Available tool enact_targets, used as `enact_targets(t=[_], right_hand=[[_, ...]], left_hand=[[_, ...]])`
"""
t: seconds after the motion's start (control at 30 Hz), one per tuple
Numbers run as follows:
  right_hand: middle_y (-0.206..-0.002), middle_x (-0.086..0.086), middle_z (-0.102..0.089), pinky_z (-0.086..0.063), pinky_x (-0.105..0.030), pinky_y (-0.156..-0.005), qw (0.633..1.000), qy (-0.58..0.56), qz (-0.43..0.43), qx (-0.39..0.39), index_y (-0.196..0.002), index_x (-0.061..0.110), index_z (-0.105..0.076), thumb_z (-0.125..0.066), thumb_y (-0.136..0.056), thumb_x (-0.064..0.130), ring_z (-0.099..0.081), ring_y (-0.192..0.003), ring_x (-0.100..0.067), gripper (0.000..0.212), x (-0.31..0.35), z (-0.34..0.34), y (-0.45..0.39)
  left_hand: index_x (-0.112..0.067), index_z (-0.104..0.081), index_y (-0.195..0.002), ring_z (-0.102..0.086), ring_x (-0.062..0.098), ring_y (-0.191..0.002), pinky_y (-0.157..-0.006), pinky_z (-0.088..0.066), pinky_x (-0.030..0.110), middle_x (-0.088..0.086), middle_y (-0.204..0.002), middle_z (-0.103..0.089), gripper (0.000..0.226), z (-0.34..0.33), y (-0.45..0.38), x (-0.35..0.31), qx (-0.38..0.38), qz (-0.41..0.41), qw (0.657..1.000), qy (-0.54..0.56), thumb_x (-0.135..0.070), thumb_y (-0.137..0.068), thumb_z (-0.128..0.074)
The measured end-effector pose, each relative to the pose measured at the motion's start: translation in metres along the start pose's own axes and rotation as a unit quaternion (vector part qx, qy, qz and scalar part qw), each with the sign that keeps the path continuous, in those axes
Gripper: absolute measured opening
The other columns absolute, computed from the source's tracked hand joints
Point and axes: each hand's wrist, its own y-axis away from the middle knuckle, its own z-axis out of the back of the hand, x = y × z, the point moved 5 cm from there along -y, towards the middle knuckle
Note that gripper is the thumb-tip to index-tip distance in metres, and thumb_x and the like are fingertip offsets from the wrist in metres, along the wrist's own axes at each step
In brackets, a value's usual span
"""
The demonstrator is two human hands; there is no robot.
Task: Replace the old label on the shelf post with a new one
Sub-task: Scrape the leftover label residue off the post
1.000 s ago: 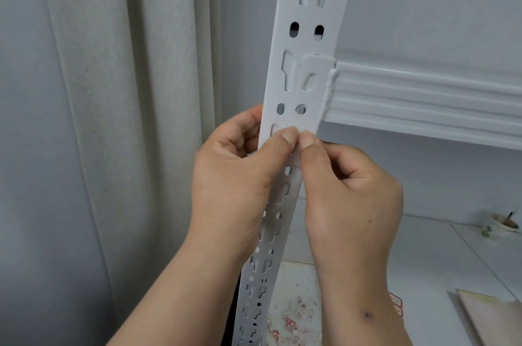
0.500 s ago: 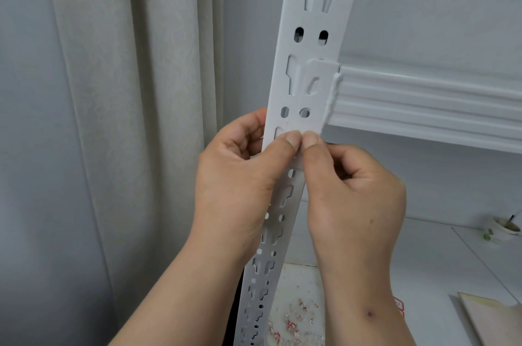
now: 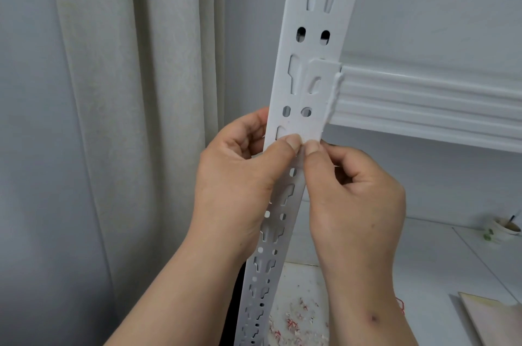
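No readable writing or brand anywhere. The white slotted shelf post (image 3: 308, 97) runs top to bottom through the middle of the view, tilted slightly. Both hands grip it just below the joint with the white shelf beam (image 3: 423, 102). The left hand (image 3: 240, 184) wraps the post's left edge, thumb pressed flat on the front face. The right hand (image 3: 356, 204) has its fingers curled, thumb tip beside the left thumb, pinching at a small whitish bit on the post face (label or bare post, cannot tell; thumbs cover it). Beige curtain (image 3: 135, 119) hangs left. Red-and-white paper scraps (image 3: 296, 320) lie on the white surface below. A small cup (image 3: 504, 230) sits far right, and a tan board (image 3: 488, 317) lies at the lower right corner.
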Motion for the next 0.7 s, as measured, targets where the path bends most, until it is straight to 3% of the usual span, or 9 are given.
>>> enact_targets(t=[0.17, 0.4, 0.7], right_hand=[[-0.069, 0.009, -0.064, -0.037, -0.006, -0.052, 1.0, 0.004, -0.006, 0.012, -0.086, 0.027, -0.076, -0.065, -0.082, 0.033, -0.055, -0.056, -0.002, 0.013, -0.002, 0.003, 0.003], [-0.06, 0.007, -0.056, -0.036, -0.009, -0.049, 0.999, 0.03, 0.007, -0.012, -0.062, 0.024, -0.062, -0.061, -0.083, 0.045, -0.052, -0.053, -0.005, 0.03, 0.009, -0.002, -0.005], [-0.065, 0.009, -0.06, -0.036, -0.008, -0.05, 1.0, 0.025, -0.003, 0.008, -0.078, 0.026, -0.072, -0.062, -0.085, 0.041, -0.054, -0.053, -0.004, 0.019, 0.002, 0.0, 0.001]], left_hand=[[-0.016, -0.071, -0.106, -0.074, 0.013, -0.091, -0.073, -0.056, 0.02, 0.0, -0.097, -0.078, 0.031, 0.001, 0.001, -0.001, 0.012, 0.003, 1.0, 0.002, 0.005, -0.083, -0.067], [-0.012, -0.073, -0.098, -0.075, 0.012, -0.083, -0.069, -0.056, 0.018, 0.0, -0.09, -0.079, 0.012, -0.004, 0.001, -0.002, -0.034, 0.016, 0.999, 0.014, -0.012, -0.087, -0.068], [-0.015, -0.073, -0.099, -0.075, 0.013, -0.081, -0.065, -0.056, 0.019, 0.002, -0.09, -0.079, 0.019, 0.0, 0.001, -0.001, -0.024, 0.026, 0.999, 0.032, -0.002, -0.087, -0.066]])
